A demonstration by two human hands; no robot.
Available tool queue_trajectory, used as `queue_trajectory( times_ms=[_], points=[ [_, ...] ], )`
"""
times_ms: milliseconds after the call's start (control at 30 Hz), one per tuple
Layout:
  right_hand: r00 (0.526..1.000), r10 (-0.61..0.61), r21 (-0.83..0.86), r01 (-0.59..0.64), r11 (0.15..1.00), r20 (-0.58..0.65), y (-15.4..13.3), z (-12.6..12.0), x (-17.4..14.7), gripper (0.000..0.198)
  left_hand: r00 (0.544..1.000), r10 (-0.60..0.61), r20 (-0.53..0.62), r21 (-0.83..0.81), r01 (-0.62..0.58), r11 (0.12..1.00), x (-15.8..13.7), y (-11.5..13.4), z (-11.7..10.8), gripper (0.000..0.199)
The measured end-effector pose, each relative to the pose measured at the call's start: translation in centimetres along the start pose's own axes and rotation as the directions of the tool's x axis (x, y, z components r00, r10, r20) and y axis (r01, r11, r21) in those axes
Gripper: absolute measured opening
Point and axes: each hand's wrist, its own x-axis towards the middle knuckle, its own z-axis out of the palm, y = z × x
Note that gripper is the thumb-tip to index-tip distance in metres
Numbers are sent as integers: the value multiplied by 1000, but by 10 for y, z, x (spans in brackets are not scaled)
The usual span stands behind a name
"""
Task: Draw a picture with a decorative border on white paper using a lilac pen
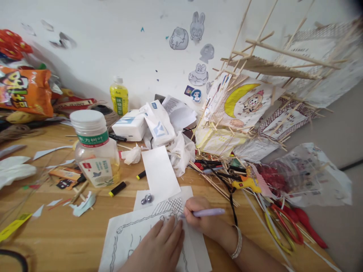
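My right hand point(197, 216) is closed around a light purple pen point(211, 212), its tip at the upper right part of a drawing. The sheet of paper point(113, 236) carries a wavy black border, with crosshatched lines near its top right corner. My left hand point(163, 243) lies flat on the same sheet, fingers stretched out, and covers part of the drawing. Above the hands a blank white paper strip point(160, 168) overlaps the drawing's papers. Two shiny silver balls point(146, 199) rest at the paper's upper edge.
A plastic bottle with a white lid point(96, 151) stands left of the papers, with black marker caps point(117, 189) nearby. Tissue packs point(129, 126) lie behind. On the right are a stick frame with painted panels point(244, 100), a yellow glue gun point(246, 184) and red-handled scissors point(287, 224).
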Motion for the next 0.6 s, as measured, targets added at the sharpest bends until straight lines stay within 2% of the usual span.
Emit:
queue_trajectory(
  times_ms=[167,333,533,600],
  points=[
    [995,94,46,-93,995,-32,0,-1,0,29,997,-32,-71,-38,29,999,1,2,12,58],
    [1000,20,37,-20,999,-5,0,-1,0,29,993,-48,-112,-72,40,997,2,2,24,60],
    [991,115,3,-115,993,-71,0,0,0,31,993,-45,-112,-75,37,996,2,0,21,60],
    [992,109,8,-108,994,-60,0,0,0,31,993,-47,-108,-80,38,996,2,1,18,60]
  ],
)
